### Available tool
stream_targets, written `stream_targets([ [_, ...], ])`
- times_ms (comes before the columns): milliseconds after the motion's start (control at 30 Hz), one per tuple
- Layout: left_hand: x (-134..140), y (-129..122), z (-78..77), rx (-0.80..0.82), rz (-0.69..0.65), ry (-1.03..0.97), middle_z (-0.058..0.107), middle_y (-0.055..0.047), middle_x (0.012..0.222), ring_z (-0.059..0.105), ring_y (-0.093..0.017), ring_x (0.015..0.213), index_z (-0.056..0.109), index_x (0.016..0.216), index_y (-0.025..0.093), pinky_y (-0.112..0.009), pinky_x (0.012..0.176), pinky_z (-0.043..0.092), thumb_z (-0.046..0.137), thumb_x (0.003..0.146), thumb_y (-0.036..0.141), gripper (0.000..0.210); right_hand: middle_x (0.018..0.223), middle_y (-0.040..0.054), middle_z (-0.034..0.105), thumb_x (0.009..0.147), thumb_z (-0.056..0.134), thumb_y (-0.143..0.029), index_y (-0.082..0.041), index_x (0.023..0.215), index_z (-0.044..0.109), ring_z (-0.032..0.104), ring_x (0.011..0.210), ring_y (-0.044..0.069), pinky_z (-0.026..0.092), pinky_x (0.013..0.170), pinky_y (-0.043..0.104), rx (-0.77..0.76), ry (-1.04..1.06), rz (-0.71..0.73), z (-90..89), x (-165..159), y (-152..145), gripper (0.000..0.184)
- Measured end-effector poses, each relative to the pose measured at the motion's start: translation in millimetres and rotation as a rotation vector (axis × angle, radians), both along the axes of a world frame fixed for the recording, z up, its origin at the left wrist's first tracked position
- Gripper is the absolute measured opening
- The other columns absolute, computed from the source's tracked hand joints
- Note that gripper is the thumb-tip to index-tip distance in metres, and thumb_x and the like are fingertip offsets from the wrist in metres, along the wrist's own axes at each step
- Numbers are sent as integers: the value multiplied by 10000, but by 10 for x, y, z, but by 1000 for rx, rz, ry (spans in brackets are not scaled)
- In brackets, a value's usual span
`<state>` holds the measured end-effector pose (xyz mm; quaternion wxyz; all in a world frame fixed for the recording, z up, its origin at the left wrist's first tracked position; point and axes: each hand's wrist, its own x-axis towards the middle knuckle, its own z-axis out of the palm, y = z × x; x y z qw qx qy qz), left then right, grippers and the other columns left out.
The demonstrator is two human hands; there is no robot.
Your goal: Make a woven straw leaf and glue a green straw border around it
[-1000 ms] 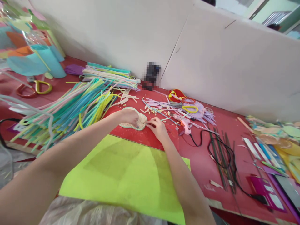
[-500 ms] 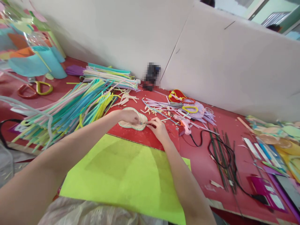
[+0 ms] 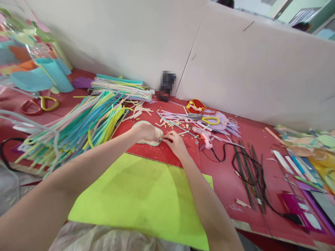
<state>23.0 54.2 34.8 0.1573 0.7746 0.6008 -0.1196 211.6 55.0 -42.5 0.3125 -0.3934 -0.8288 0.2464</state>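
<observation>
A flat, rounded piece (image 3: 143, 124) of cream rows with a pale green edge lies on a red board. My left hand (image 3: 146, 132) rests over it, fingers bent down and holding it, hiding much of its middle. At the piece's right end, my right hand (image 3: 175, 140) has thumb and forefinger pinched close to my left fingertips. Whatever is in that pinch is too small to make out. Just behind my right hand is a short pale green strip (image 3: 184, 132). Cream snippets (image 3: 167, 122) are scattered beyond the hands.
Pipe cleaners (image 3: 86, 115) are heaped at left, near red-and-yellow scissors (image 3: 40, 105). A pink glue gun (image 3: 206, 139), its black cord (image 3: 234, 164) and more scissors (image 3: 209, 120) lie right. Yellow-green paper (image 3: 136, 198) covers the front. A white wall (image 3: 117, 38) stands behind.
The view has shifted slightly. My left hand has turned a little and covers more of the cream piece. My right hand stays pinched at its right end.
</observation>
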Motion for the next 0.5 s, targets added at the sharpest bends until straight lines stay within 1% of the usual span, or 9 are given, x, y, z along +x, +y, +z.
stream_targets([
  [167,7,38,-17,-43,-4,42,729,-178,901,662,-324,882,767,842,161,-380,797,448,530,796,570,476,938,26,592,880,639,-258,-263,967,739,589,871,163,460,819,292,-4,3,-9,-44,11,12,133],
  [300,17,51,-44,-47,20,41,729,-176,891,661,-317,876,763,831,161,-374,803,449,544,777,583,478,937,24,595,885,631,-261,-262,972,736,589,882,160,456,818,286,-7,6,-7,-55,14,12,136],
  [400,18,55,-87,-33,45,14,725,-166,845,656,-316,855,755,798,160,-374,794,443,582,750,556,435,939,24,598,885,630,-263,-261,967,736,586,873,159,457,815,288,-10,3,-6,-49,8,16,134],
  [500,7,77,-164,-6,61,-26,706,-156,756,648,-322,834,740,742,158,-375,780,429,619,717,555,416,943,25,598,883,634,-264,-259,958,737,587,867,160,459,815,291,-8,-2,-9,-44,3,14,127],
])
